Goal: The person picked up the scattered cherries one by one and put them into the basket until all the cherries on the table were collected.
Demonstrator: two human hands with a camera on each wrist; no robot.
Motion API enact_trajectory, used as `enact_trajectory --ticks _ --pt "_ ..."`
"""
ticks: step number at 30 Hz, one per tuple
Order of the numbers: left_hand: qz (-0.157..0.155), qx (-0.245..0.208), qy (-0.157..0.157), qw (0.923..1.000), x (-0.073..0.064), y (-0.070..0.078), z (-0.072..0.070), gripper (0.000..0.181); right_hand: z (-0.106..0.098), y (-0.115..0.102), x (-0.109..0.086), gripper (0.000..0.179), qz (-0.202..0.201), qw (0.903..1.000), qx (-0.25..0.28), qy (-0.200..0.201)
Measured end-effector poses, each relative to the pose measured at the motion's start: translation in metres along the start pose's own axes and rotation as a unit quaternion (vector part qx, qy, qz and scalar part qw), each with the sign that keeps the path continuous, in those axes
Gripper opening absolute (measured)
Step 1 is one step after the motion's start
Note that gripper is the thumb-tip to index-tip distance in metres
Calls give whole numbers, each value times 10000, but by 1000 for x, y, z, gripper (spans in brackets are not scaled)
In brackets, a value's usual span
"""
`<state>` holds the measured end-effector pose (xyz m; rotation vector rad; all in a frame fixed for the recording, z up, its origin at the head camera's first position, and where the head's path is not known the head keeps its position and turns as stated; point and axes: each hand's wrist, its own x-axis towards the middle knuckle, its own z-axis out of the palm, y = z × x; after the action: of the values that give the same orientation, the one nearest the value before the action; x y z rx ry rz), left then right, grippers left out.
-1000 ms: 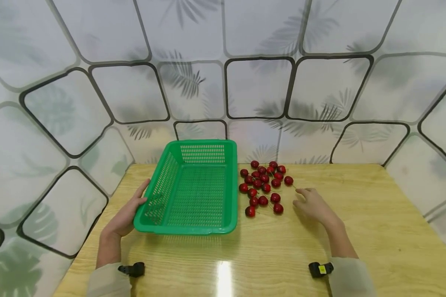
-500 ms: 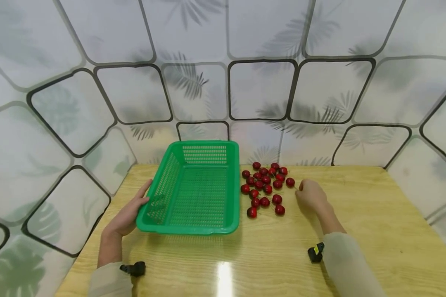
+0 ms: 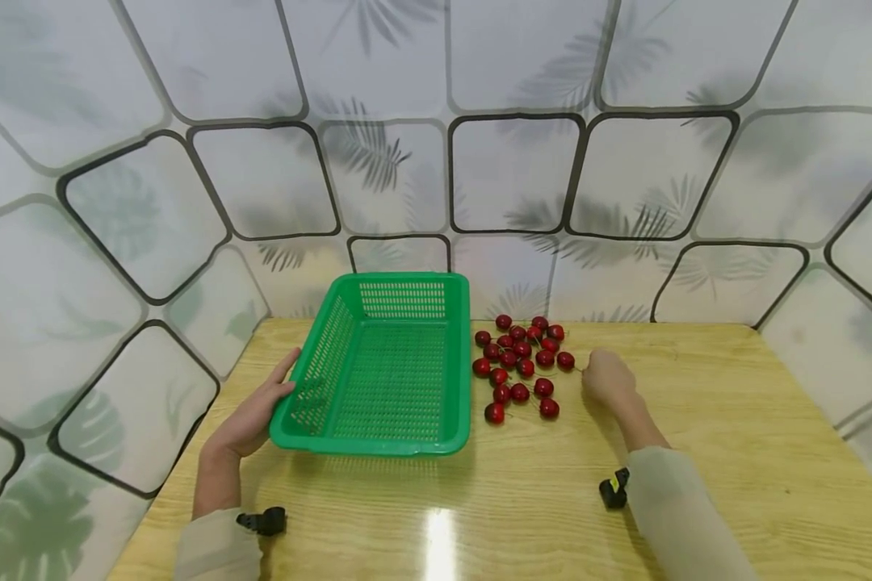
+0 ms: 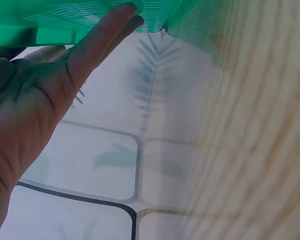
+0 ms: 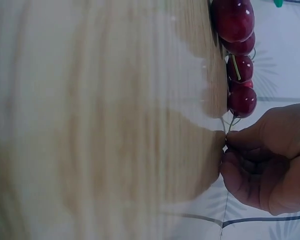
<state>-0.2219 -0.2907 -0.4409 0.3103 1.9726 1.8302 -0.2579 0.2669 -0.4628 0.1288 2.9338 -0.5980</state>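
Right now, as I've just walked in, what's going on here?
A person's right hand pinches the stem of one cherry at the right edge of a cluster of cherries on the wooden table. Their left hand touches the left side of the green basket next to the cluster. The basket has no cherries in it.

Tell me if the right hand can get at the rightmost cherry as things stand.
Probably yes: the right hand is beside the cherry, its fingertips seem to pinch the stem, and nothing visible blocks the way.
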Motion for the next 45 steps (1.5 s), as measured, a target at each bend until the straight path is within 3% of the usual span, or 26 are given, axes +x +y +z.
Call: enact_trajectory --ticks 8,13,17,21,28,36,41,45 --pt "6 74 -40 10000 0 4 -1 65 -5 1 -7 29 47 9995 292 -98" --pt "15 75 -24 10000 0 5 -2 66 -10 -7 -9 37 -28 9991 424 74" --pt "18 68 -40 10000 -1 5 -2 67 -12 -23 -16 29 -153 9973 635 344" --pt "7 63 -45 10000 -2 3 -2 66 -13 -41 -27 23 -579 9892 1091 795" --pt "11 140 -82 9999 -2 0 0 66 -14 -87 -57 14 -1784 9607 1525 1484" --pt "-4 123 -43 9999 -3 0 0 65 2 -156 -88 9 -2870 9415 670 1633" --pt "6 121 -53 9999 -3 0 1 66 20 -180 -94 11 -3352 9291 -192 1549" --pt "2 98 -82 9999 -3 0 1 65 33 -192 -92 18 -3633 9137 -849 1610"
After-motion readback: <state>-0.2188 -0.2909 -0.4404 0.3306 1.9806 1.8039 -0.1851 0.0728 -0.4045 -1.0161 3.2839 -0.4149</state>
